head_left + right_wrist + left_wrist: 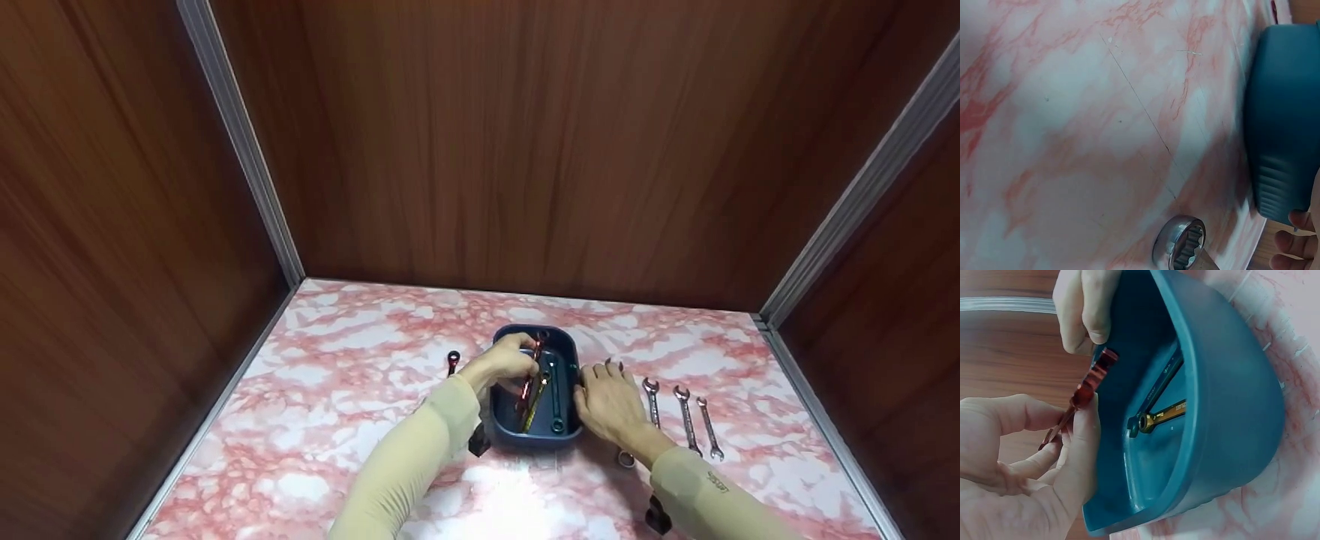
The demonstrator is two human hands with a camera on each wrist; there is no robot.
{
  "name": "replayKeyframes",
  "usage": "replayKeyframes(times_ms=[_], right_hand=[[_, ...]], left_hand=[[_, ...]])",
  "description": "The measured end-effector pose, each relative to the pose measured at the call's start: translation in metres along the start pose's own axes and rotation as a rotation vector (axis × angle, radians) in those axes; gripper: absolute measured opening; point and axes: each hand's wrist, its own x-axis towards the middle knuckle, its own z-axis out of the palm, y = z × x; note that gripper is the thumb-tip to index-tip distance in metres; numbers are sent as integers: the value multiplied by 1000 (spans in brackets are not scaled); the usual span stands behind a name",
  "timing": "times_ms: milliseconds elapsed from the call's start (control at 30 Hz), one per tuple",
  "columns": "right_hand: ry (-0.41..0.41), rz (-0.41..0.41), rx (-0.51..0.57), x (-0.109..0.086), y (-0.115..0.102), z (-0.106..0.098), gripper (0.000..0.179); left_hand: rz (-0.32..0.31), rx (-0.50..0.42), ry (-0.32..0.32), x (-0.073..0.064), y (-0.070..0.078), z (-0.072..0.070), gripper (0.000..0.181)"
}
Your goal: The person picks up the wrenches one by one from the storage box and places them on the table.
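Observation:
Over the dark blue bin (536, 439), my left hand (506, 364) pinches a red wrench (1088, 385) between thumb and fingers. The wrench slants above the bin floor. Lying inside are a green wrench (556, 394) and a gold wrench (1165, 413). My right hand (611, 401) rests against the bin's right side, its thumb at the rim and its fingers relaxed. A silver wrench lies partly hidden under this hand, its ring end (1182, 242) showing near the wrist.
Right of my right hand, three silver wrenches (686, 420) lie in a row on the pink marbled tabletop (360, 345). Another red wrench (453, 361) is left of the bin, partly covered by my left arm. Brown panels (525, 150) wall in the back and both sides.

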Motion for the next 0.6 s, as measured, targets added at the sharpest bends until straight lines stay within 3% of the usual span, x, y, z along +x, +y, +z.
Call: replayKeyframes(times_ms=[300,600], right_hand=[[32,-15,0,0,0,0,27],[12,-10,7,-1,-1,0,27]], left_hand=[[-8,-108,-79,3,-3,-18,59],[-34,-158,-70,1,-10,-34,61]])
